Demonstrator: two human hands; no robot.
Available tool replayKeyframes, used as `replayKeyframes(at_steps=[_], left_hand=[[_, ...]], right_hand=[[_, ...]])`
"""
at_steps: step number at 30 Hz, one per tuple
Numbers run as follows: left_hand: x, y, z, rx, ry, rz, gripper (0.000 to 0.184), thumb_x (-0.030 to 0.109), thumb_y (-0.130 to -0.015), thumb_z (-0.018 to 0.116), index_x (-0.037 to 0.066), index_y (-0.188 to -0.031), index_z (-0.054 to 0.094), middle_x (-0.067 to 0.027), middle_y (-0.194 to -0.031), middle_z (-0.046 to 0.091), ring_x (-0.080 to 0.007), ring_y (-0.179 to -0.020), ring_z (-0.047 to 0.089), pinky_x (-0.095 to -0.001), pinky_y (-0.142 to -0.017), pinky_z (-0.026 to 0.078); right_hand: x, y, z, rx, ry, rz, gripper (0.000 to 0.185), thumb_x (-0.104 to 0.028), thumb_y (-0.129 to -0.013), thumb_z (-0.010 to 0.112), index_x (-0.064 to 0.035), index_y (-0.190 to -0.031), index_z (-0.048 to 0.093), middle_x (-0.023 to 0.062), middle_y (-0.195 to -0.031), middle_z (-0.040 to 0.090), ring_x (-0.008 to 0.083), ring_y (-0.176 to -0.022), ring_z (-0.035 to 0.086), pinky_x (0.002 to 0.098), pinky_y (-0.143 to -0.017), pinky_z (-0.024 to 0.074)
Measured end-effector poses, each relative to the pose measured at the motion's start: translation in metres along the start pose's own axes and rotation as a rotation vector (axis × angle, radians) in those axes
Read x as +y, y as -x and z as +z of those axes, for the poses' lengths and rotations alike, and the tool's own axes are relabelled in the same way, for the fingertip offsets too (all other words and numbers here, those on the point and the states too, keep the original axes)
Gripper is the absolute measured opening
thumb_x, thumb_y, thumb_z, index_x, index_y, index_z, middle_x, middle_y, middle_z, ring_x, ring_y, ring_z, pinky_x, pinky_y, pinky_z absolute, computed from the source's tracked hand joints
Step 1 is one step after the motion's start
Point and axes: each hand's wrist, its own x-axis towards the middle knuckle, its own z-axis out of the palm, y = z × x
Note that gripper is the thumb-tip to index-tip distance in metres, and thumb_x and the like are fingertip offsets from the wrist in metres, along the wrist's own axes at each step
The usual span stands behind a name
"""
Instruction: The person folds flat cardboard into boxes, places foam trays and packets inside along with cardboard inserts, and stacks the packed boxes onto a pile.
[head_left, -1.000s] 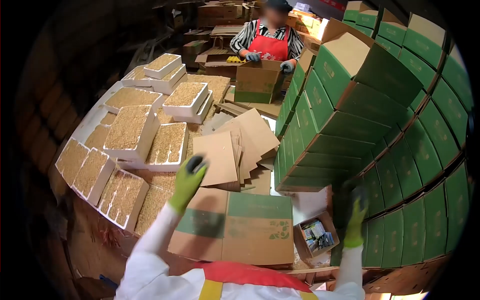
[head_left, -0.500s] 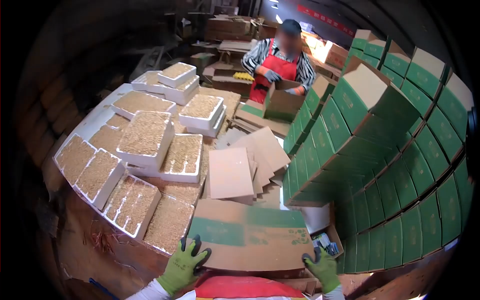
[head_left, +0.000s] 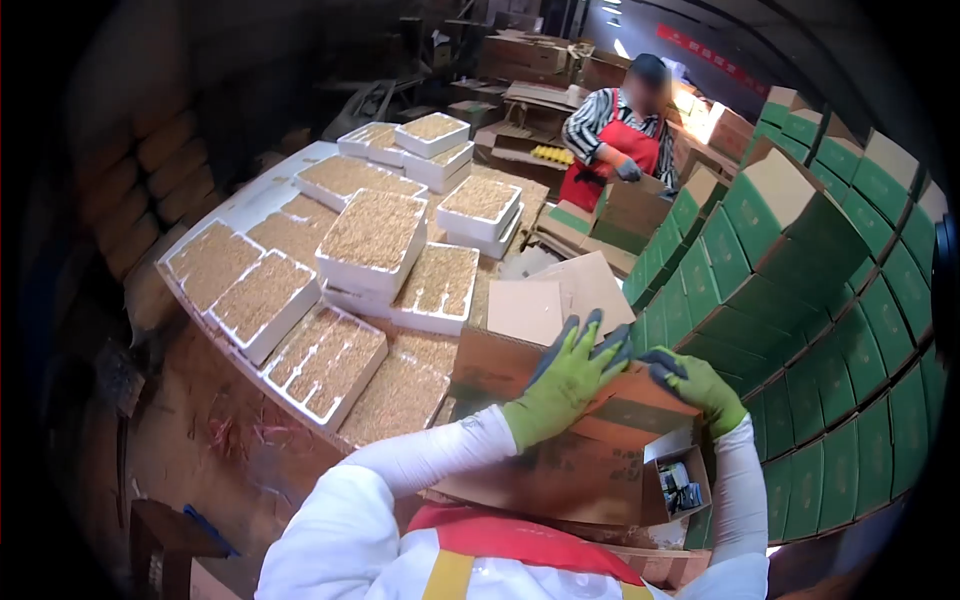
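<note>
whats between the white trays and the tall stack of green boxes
Loose brown cardboard sheets and, nearer the camera, a carton, seen in the head view.

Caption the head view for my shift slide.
Gloved left hand and right hand at a brown carton, between filled white boxes and stacked green boxes.

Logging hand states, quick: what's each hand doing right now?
Left hand: open, fingers spread at the cardboard box.
Right hand: fingers bent by the box's edge; whether it grips can't be told.
</note>
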Motion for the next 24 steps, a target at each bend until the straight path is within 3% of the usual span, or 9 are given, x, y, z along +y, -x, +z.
replayKeyframes(at_steps=[3,7,10,13,15,18,20,21,24], left_hand=[[0.013,0.021,0.005,0.265,0.001,0.054,0.057,0.023,-0.079,0.070,0.012,-0.132,0.054,-0.0113,-0.133,0.054,-0.0321,-0.125,0.050,-0.0465,-0.106,0.038],[0.023,0.031,0.000,0.104,0.275,-0.080,0.030,0.025,-0.077,0.072,0.015,-0.103,0.062,-0.0033,-0.104,0.063,-0.0230,-0.097,0.056,-0.0408,-0.092,0.043],[0.053,0.019,-0.031,0.008,0.549,-0.125,0.041,0.026,-0.079,0.072,0.013,-0.116,0.061,-0.0084,-0.113,0.061,-0.0245,-0.104,0.056,-0.0415,-0.097,0.042],[0.069,0.038,-0.041,-0.030,0.898,0.179,0.061,0.031,-0.088,0.069,0.009,-0.141,0.047,-0.0131,-0.140,0.050,-0.0263,-0.129,0.048,-0.0426,-0.108,0.036],[-0.001,0.050,-0.092,0.073,0.901,0.147,0.062,0.017,-0.088,0.070,0.004,-0.143,0.045,-0.0147,-0.146,0.047,-0.0261,-0.135,0.045,-0.0418,-0.113,0.033],[-0.066,0.073,-0.029,0.455,0.633,-0.271,0.052,0.010,-0.087,0.066,0.008,-0.138,0.054,-0.0172,-0.141,0.053,-0.0355,-0.135,0.044,-0.0462,-0.117,0.028],[-0.029,0.054,-0.010,-0.053,0.428,-0.029,0.054,0.021,-0.087,0.063,0.015,-0.140,0.053,-0.0151,-0.144,0.050,-0.0308,-0.132,0.049,-0.0531,-0.121,0.013],[-0.025,0.048,-0.004,-0.028,0.376,-0.006,0.055,0.032,-0.088,0.062,0.021,-0.141,0.052,-0.0123,-0.144,0.050,-0.0378,-0.134,0.044,-0.0603,-0.120,0.005],[-0.032,0.039,0.000,-0.002,0.269,-0.068,0.052,0.040,-0.086,0.066,0.018,-0.133,0.058,-0.0130,-0.145,0.045,-0.0579,-0.138,0.022,-0.0664,-0.115,0.016]], right_hand=[[0.042,-0.037,0.000,-0.212,-0.293,-0.074,0.035,-0.030,-0.097,0.059,-0.0032,-0.118,0.064,0.0139,-0.092,0.070,0.0248,-0.086,0.065,0.0340,-0.081,0.0498],[0.008,-0.054,-0.013,-0.152,-0.125,-0.014,0.034,-0.030,-0.090,0.069,-0.0005,-0.108,0.070,0.0159,-0.092,0.071,0.0217,-0.083,0.066,0.0333,-0.078,0.0502],[-0.008,-0.069,0.001,0.101,0.181,-0.224,0.030,-0.029,-0.083,0.075,-0.0030,-0.097,0.070,0.0183,-0.087,0.069,0.0334,-0.077,0.066,0.0382,-0.069,0.0506],[-0.018,-0.072,0.044,0.167,0.207,-0.321,0.023,-0.027,-0.081,0.075,-0.0060,-0.084,0.066,0.0183,-0.076,0.063,0.0388,-0.071,0.061,0.0420,-0.063,0.0481],[-0.008,-0.073,0.044,0.191,0.229,-0.357,0.024,-0.030,-0.081,0.075,-0.0084,-0.089,0.069,0.0158,-0.078,0.066,0.0375,-0.072,0.063,0.0430,-0.064,0.0496],[-0.017,-0.069,0.045,0.163,0.148,-0.307,0.034,-0.029,-0.080,0.077,-0.0086,-0.105,0.068,0.0158,-0.092,0.068,0.0358,-0.083,0.065,0.0424,-0.073,0.0508],[-0.005,-0.081,0.045,0.254,0.052,-0.471,0.044,-0.028,-0.078,0.078,-0.0076,-0.116,0.065,0.0175,-0.104,0.066,0.0365,-0.089,0.063,0.0414,-0.077,0.0509],[-0.023,-0.065,0.023,0.212,0.066,-0.447,0.060,-0.023,-0.077,0.078,-0.0084,-0.131,0.056,0.0188,-0.118,0.059,0.0381,-0.097,0.061,0.0401,-0.082,0.0511],[-0.026,0.014,-0.045,0.389,0.042,-0.144,0.077,-0.021,-0.071,0.084,0.0039,-0.135,0.048,0.0181,-0.123,0.057,0.0299,-0.103,0.063,0.0409,-0.087,0.0538]])
